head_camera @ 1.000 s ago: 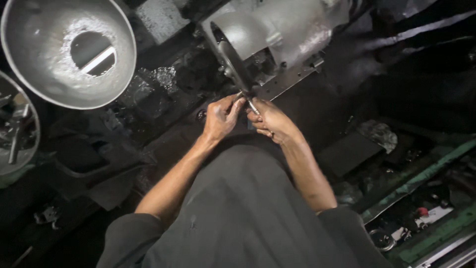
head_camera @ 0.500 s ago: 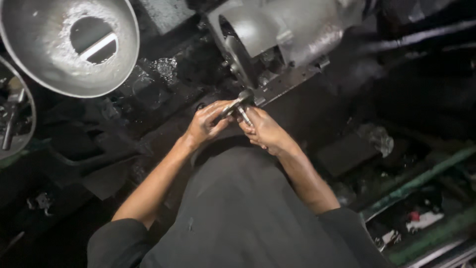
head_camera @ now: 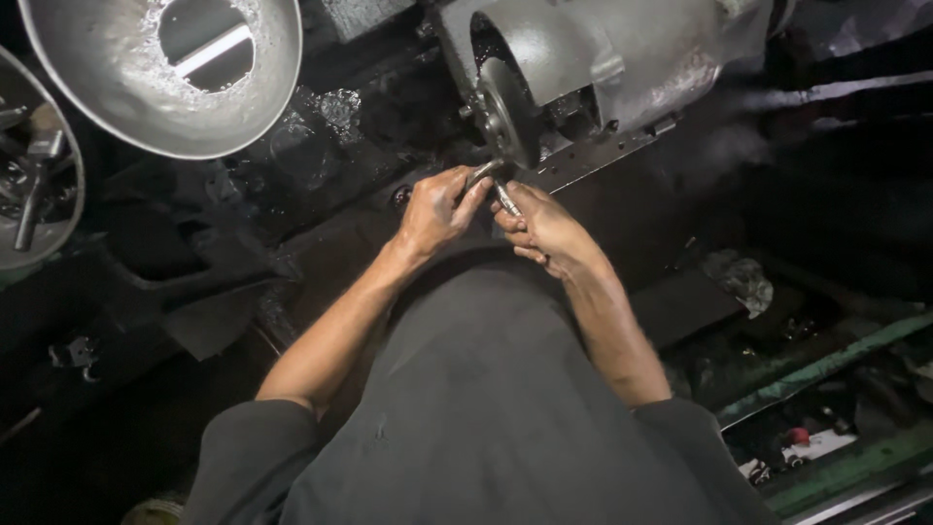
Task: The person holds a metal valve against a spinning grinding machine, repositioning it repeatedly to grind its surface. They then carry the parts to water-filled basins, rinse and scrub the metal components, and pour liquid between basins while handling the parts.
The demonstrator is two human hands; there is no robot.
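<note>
While both hands (head_camera: 491, 216) pinch the small metal piece (head_camera: 503, 197), present it lightly to the grinding wheel (head_camera: 505, 117), fingers clear.

Both hands meet in the middle of the frame, a little above the centre. The left hand (head_camera: 437, 209) is to the left, the right hand (head_camera: 544, 228) just beside it to the right, and a small metal piece (head_camera: 503, 197) is between their fingers. Directly above them is the grinding wheel (head_camera: 505, 117), under the machine housing (head_camera: 603, 58) at the upper middle. A large metal bowl (head_camera: 165, 73) lies in the upper left, and a second bowl (head_camera: 34, 165) at the left edge. A rail (head_camera: 826, 365) crosses the lower right.
</note>
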